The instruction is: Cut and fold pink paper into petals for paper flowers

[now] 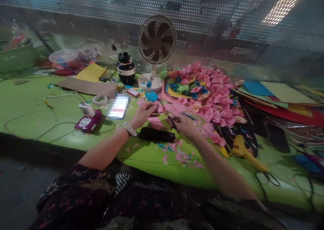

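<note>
My left hand [146,111], with a white watch on its wrist, pinches a piece of pink paper [156,122] over the green table [30,108]. My right hand [182,123] grips black-handled scissors [172,121] whose blades point toward that paper. A flat black case [157,134] lies just below both hands. Pink paper scraps [181,154] are scattered around it. A large heap of folded pink paper flowers [215,98] sits to the right of my hands.
A small white fan [156,44] stands at the back, a black bottle [126,68] beside it. A phone [118,106], tape roll [100,100] and magenta device [88,122] lie left. A yellow glue gun [246,152] and stacked coloured sheets [278,98] lie right.
</note>
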A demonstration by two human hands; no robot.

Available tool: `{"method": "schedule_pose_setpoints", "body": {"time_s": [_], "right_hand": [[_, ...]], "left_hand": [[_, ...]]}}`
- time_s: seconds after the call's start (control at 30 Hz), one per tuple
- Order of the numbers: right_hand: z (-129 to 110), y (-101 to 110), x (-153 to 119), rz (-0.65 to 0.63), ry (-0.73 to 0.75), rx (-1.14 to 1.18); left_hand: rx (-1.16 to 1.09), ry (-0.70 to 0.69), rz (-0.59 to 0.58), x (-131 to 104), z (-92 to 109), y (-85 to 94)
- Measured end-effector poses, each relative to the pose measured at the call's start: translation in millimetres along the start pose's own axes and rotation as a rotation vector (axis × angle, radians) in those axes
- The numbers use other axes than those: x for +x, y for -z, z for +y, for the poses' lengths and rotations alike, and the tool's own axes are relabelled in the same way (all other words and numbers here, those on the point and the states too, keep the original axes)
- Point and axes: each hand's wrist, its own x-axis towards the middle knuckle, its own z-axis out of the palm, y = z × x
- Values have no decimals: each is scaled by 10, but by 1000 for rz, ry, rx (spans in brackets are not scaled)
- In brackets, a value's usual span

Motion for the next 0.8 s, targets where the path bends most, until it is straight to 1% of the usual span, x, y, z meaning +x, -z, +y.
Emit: {"method": "schedule_pose_setpoints", "body": {"time_s": [0.03, 0.1, 0.13, 0.17, 0.23, 0.27, 0.3, 0.4, 0.47, 0.57, 0.63, 0.7, 0.73, 0.8], "right_hand": [[5, 62, 11, 13, 0, 11], [30, 239, 45, 77, 37, 9], [48, 347, 67, 121, 56, -25], [70, 462, 87, 195, 91, -70], [121, 689, 121, 353, 123, -266], [150, 790, 132, 403, 101, -409], [183, 877, 140, 402, 44, -549], [295, 1043, 161, 298, -163, -846], [372, 1089, 186, 277, -228, -952], [455, 1094, 231, 333, -228, -1042], [473, 1047, 253, 392, -172, -1041], [460, 953, 265, 445, -73, -975], [445, 892, 267, 448, -14, -927], [408, 765, 266, 380, 94, -849]], "left_hand": [[31, 10, -1, 17, 9, 35], [132, 69, -15, 59, 20, 116], [205, 99, -38, 80, 22, 157], [290, 136, -55, 100, 22, 195], [459, 190, -56, 130, 19, 259], [536, 210, -37, 139, 17, 284], [600, 222, -21, 146, 15, 306], [689, 226, 1, 160, 1, 361], [694, 202, -1, 171, -14, 394], [744, 149, -1, 186, -40, 426], [775, 126, 10, 184, -55, 426], [759, 117, 27, 172, -70, 409], [736, 115, 35, 165, -77, 396], [691, 80, 41, 159, -85, 363]]}}
